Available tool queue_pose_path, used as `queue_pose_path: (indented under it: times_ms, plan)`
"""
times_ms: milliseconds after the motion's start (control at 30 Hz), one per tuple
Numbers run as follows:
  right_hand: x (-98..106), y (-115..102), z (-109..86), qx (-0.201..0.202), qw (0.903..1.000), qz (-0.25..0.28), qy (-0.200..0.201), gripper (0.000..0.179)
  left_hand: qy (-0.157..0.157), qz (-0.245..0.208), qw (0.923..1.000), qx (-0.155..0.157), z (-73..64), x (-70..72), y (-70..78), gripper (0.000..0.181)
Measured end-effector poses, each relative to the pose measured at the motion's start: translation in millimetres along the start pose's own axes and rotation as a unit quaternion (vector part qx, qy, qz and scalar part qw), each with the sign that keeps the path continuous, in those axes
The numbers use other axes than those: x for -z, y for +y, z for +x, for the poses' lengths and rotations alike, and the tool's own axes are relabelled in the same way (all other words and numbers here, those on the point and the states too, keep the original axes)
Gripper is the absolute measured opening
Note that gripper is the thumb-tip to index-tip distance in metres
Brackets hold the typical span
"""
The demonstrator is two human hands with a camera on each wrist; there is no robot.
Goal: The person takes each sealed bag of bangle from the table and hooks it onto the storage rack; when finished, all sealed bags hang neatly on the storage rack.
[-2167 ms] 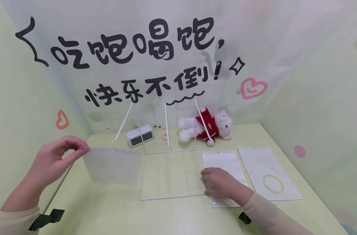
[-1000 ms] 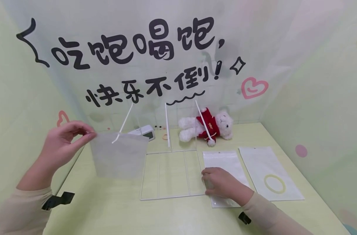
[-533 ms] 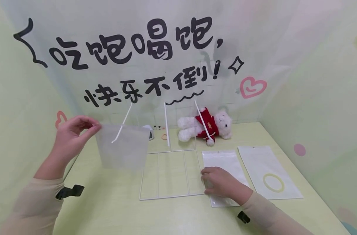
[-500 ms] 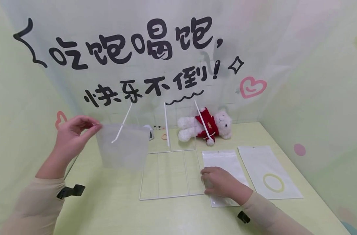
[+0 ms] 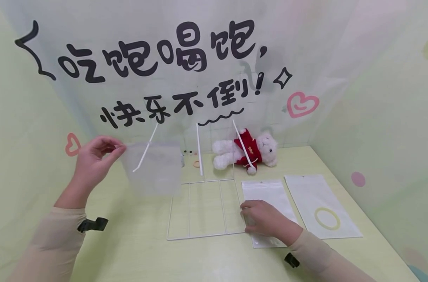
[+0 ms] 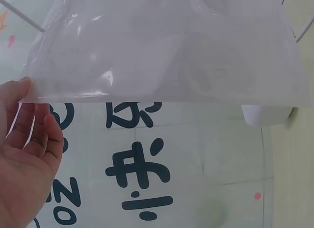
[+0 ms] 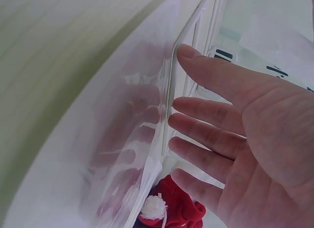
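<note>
In the head view my left hand (image 5: 97, 164) pinches a translucent plastic bag (image 5: 157, 180) by its upper left corner. Thumb and fingertip meet at that corner in the left wrist view, where the glossy bag (image 6: 162, 51) fills the upper part. Held up, it overlaps the left prong (image 5: 148, 147) of a white wire rack (image 5: 206, 236); whether the prong is in front or behind cannot be told. My right hand (image 5: 266, 219) has its fingertips at the right edge of the rack's base. Its fingers look nearly straight in the right wrist view, tips touching the wire (image 7: 172, 71).
Two white pouches (image 5: 270, 188) (image 5: 312, 196) lie right of the rack, a pale yellow ring (image 5: 327, 218) on the farther one. A teddy bear in red (image 5: 247, 149) lies behind the rack. Most of a small white clock (image 5: 182, 160) is hidden by the bag.
My left hand has raised the bag and carried it to the right, across the left prong and in front of the clock. My right hand has stayed at the rack's edge.
</note>
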State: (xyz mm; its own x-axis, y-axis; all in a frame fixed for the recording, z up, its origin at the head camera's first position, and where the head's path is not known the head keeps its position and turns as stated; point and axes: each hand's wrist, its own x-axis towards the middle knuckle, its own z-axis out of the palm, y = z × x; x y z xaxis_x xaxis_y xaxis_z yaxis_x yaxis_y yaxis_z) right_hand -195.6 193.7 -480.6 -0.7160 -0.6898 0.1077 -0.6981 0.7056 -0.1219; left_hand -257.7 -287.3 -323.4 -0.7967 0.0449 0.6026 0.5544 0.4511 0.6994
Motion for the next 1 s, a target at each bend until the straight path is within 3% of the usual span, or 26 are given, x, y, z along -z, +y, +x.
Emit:
queue_pose_path:
  times_ms: [333,500,600,767,867,1000]
  plan:
    - [2,3,-1.2,-0.01,0.9998,-0.004,-0.015,0.04,0.0,0.017,0.9998,0.008,-4.1,0.0,-0.8,0.027]
    - [3,3,-2.1,-0.009,0.9999,-0.003,-0.014,0.039,0.027,0.033,0.9991,-0.006,-23.1,1.1,-2.3,0.028]
    - [3,2,-2.6,-0.005,0.9999,-0.004,-0.009,0.039,0.033,0.045,0.9977,-0.037,-40.1,-0.2,-7.6,0.028]
    - [1,3,-2.8,0.0,0.9999,-0.008,-0.008,0.039,-0.001,0.073,0.9923,-0.1,-67.4,-7.4,-14.4,0.034]
    - [0,3,-2.5,0.0,0.9999,-0.009,-0.009,0.04,-0.031,0.094,0.9876,-0.121,-80.9,-14.4,-17.9,0.036]
    - [1,2,-1.7,-0.001,0.9999,-0.003,-0.012,0.041,-0.084,0.127,0.9765,-0.153,-99.4,-27.2,-27.4,0.037]
